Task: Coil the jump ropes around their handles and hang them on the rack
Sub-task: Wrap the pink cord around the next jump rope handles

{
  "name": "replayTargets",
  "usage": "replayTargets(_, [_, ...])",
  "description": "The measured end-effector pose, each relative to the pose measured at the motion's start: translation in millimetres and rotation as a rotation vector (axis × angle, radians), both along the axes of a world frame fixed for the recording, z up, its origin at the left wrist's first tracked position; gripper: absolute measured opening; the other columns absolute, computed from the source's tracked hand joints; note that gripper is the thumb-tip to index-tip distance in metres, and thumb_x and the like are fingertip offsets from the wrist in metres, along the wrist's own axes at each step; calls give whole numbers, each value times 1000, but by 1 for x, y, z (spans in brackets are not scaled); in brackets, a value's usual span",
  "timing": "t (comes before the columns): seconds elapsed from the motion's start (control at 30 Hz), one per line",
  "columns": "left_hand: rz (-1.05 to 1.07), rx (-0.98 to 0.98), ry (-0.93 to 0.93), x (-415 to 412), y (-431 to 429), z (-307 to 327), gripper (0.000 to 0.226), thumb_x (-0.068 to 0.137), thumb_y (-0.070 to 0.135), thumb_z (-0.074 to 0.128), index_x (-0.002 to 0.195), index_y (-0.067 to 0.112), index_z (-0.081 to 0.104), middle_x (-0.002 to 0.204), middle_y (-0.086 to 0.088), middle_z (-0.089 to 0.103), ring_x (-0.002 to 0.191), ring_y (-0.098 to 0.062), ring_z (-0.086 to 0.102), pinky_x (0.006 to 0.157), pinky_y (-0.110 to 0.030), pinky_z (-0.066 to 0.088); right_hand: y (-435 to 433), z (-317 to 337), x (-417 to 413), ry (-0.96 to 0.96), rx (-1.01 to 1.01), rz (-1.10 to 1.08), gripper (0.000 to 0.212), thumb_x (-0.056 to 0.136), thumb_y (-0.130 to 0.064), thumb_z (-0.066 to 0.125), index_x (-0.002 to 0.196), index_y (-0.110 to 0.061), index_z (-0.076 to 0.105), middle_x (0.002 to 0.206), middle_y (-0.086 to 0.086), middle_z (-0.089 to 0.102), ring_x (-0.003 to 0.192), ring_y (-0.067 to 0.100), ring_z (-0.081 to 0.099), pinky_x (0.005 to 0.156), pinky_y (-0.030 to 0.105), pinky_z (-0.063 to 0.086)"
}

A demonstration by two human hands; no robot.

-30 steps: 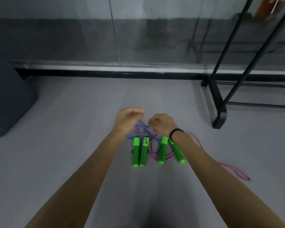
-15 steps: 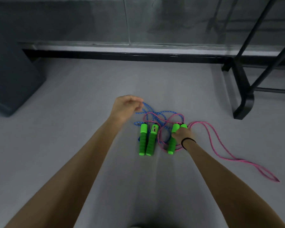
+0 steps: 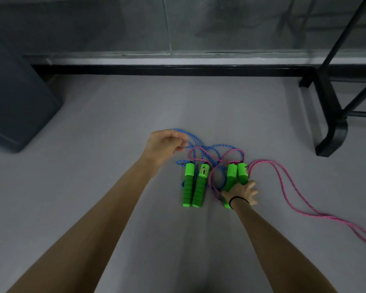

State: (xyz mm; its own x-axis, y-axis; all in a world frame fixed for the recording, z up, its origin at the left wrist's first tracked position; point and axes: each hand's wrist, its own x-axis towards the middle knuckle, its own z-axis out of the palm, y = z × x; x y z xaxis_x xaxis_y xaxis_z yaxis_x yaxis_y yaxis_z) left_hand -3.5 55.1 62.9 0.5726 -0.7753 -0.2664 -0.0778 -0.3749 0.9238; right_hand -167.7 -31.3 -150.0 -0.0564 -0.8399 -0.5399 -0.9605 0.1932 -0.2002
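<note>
Under right grip, pink-rope handles

I am logging a plain grey floor as the carrying surface. Two ropes are lying on it at centre. The blue jump rope is sitting to the left, the blue rope's handles green and side by side. The pink jump rope is sitting just beside it, the pink rope's handles also green and paired. Both cords are tangling beyond the handles, and the pink one is trailing off right. A dark bin is standing far left, and the black rack is resting its foot far right.
</note>
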Motion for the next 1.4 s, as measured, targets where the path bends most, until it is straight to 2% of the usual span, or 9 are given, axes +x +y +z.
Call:
replayTargets(0.13, [-12, 0, 1, -5, -1, 1, 25, 90, -6, 42, 102, -7, 64, 72, -5, 60, 45, 7, 57, 45, -4, 40, 1, 7, -3, -161, -17, -32, 65, 71, -40, 72, 120, -3, 52, 132, 18, 28, 118, 39, 39, 93, 46, 43])
replayTargets(0.33, [-14, 28, 73, -22, -7, -9, 17, 88, -3, 51, 98, -1, 65, 69, -4, 56, 43, 3, 56, 43, -4, 41, 16, 61, 14, -782, -138, -95, 55, 65, -42, 71, 92, -3, 43, 87, 14, 52, 80, 25, 55, 64, 31, 37])
replayTargets(0.43, [-63, 105, 158, -31, -6, -13, 8, 87, 15, 60, 81, 15, 65, 75, -4, 62, 68, -13, 61, 61, -17, 50, 35, 99, 18, -982, -147, -37, 55, 70, -22, 76, 97, -11, 30, 87, 1, 52, 73, 17, 54, 64, 20, 41])
replayTargets(0.53, [-222, 147, 153, -36, -3, -13, 33, 76, 41, 70, 97, 16, 70, 100, -4, 73, 94, -20, 69, 86, -35, 53, 57, 133, 22, -1090, -194, 136, 79, 59, -37, 77, 118, -21, 26, 112, 3, 55, 99, 18, 60, 83, 33, 50])
replayTargets(0.73, [-180, -12, 274, -34, 3, 5, 21, 87, 20, 63, 104, 9, 64, 88, -6, 70, 82, -20, 67, 71, -26, 56, 81, 190, 17, -1044, -283, 389, 76, 71, -35, 71, 133, -17, 31, 116, 4, 43, 106, 17, 50, 91, 30, 46])
replayTargets(0.87, [-247, -18, 324, -21, 18, 14, 8, 88, 8, 58, 92, 9, 64, 79, -8, 68, 67, -21, 66, 61, -27, 57, 44, 217, -2, -906, -545, 373, 25, 81, -41, 61, 88, -17, 63, 89, 5, 67, 78, 13, 60, 72, 25, 47])
replayTargets(1.03, [-451, 67, 131, -15, 26, 27, 18, 81, 11, 68, 98, 9, 66, 79, -1, 71, 71, -14, 68, 61, -21, 53, -9, 238, 9, -1142, -292, 561, 32, 92, -18, 53, 124, -15, 51, 120, 0, 56, 109, 5, 51, 95, 21, 40])
replayTargets(1.27, [-548, 149, -66, 0, 27, 60, 20, 74, 9, 75, 89, 18, 67, 70, 9, 69, 61, -2, 65, 56, -14, 50, -40, 260, 9, -1254, -206, 435, 20, 89, -10, 56, 70, -10, 64, 51, -9, 63, 48, -1, 56, 54, 11, 48])
replayTargets(1.4, [-520, 167, -113, 16, 33, 70, 20, 73, 11, 77, 87, 22, 67, 70, 9, 71, 65, -6, 66, 58, -16, 51, -60, 274, -9, -1168, -289, 288, 24, 92, -16, 53, 70, -13, 60, 54, 1, 44, 40, 0, 42, 54, 15, 52])
